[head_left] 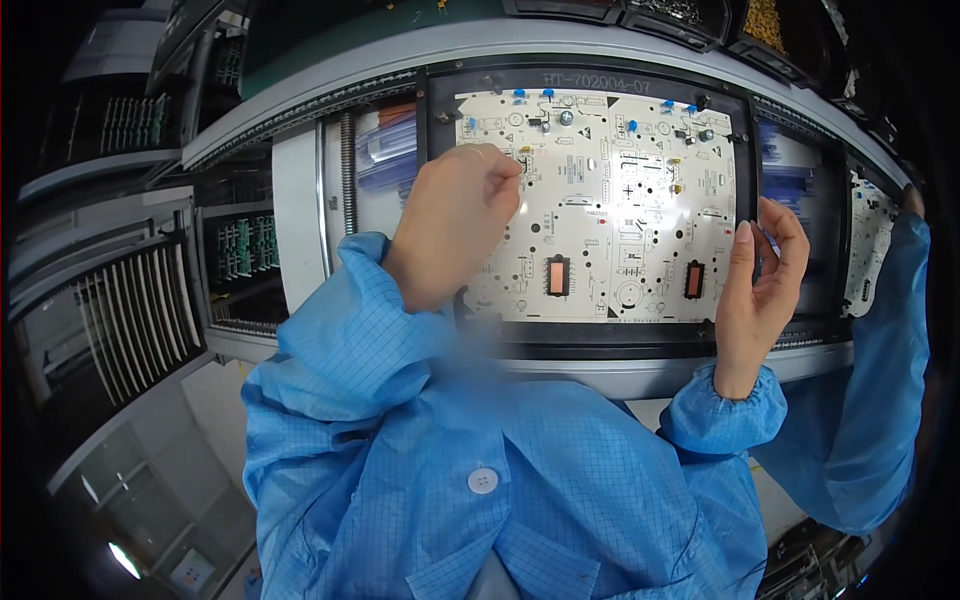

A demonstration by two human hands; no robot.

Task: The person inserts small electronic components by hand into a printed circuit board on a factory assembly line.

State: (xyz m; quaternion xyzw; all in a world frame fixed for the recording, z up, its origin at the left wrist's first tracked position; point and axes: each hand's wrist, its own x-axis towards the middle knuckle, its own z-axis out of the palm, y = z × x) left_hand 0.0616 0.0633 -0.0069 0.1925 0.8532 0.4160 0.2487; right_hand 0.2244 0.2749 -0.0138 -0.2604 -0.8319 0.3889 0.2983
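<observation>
Circuit board (575, 225), head view (only cam): white, printed side up, seated in black frame (600, 342) betw. metal rails (600, 40), directly ahead of wearer's blue coat (560, 450). Populated w/ blue caps (632, 126) near top; black sockets (558, 276) (two, orange tops) lower down. L hand (455, 225) over upper-left area of bd., thumb & index tips drawn together; can't tell if a small part sits betw. them, nor if they touch the surface. R hand (757, 300) at frame's right side, thumb & fingers apart, loosely curled, nothing seen in grip; contact w/ frame prob., not certain. Far R: co-worker's sleeve (880, 370) beside second bd. (866, 240).

Handling (est.): bd. likely light, stiff, smooth; may flex or crack if pressed mid-span. Comps fragile, leads bend easily. Best hold: bd. by edges, frame by side bars; small comps by body, thumb + index, not by leads.
</observation>
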